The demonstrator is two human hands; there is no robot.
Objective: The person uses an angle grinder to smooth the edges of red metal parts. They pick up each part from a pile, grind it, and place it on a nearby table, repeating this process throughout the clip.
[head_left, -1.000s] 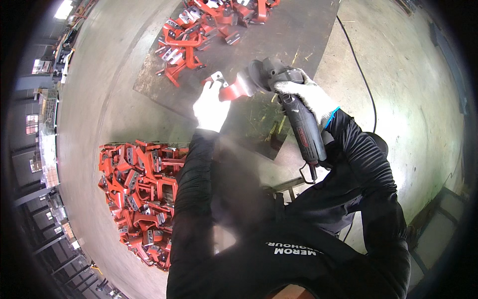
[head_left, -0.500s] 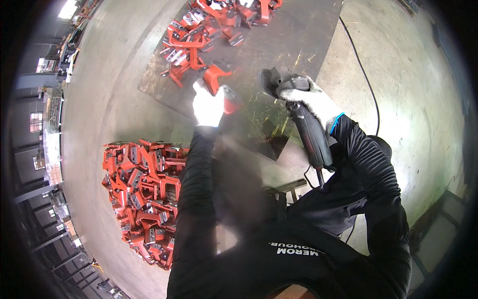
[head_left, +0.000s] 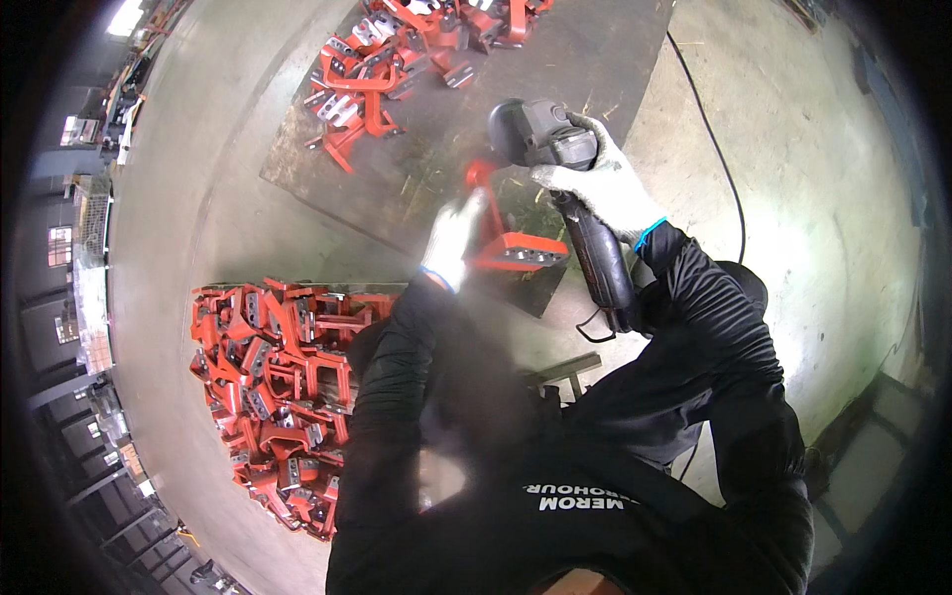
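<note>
In my gloved left hand [head_left: 453, 235] is a red metal bracket [head_left: 521, 252], with a bare grey face and a row of holes turned toward me. The bracket's far end is blurred by motion and lies close to the grinder's head. My gloved right hand [head_left: 603, 180] is wrapped round the neck of a black angle grinder [head_left: 599, 260]. The grinder's disc and guard [head_left: 509, 132] point up and left, over the dark metal plate [head_left: 585, 59]. A gap separates the disc from the held bracket's holed face.
Many similar red brackets [head_left: 362, 84] lie heaped on the plate's far left. A larger stack of red brackets [head_left: 278, 387] stands at my left, by my forearm. A black cable [head_left: 716, 129] runs over the concrete floor at right. A small metal stand [head_left: 565, 372] is before me.
My left hand has come right and nearer with the bracket, which has turned so its holed face shows. The grinder has shifted slightly left and up, its head turned more into view.
</note>
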